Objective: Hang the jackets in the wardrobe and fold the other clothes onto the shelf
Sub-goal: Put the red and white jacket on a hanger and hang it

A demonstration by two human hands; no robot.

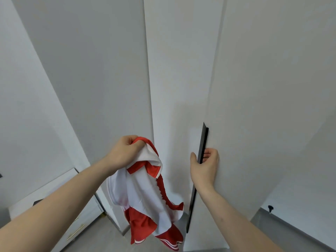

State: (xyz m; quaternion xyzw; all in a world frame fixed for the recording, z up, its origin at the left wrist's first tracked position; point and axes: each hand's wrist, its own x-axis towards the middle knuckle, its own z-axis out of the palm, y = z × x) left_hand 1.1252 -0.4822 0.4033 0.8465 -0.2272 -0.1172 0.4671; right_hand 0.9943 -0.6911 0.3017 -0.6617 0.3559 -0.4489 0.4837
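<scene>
L hand (125, 153) bunches red-white jacket (145, 193) by its top; garment hangs free, just left of wardrobe door (254, 106). R hand (204, 165) curled round black handle (201, 155) on door edge. White drawers (54, 206) near left.

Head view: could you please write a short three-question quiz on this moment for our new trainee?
1. True or false: the wardrobe door stands wide open.
2. Which hand grips the red and white jacket? A) left hand B) right hand
3. Fill in: the right hand's fingers curl round the black ____.

Key: 1 false, no opening shows; 2 A; 3 door handle.
</scene>
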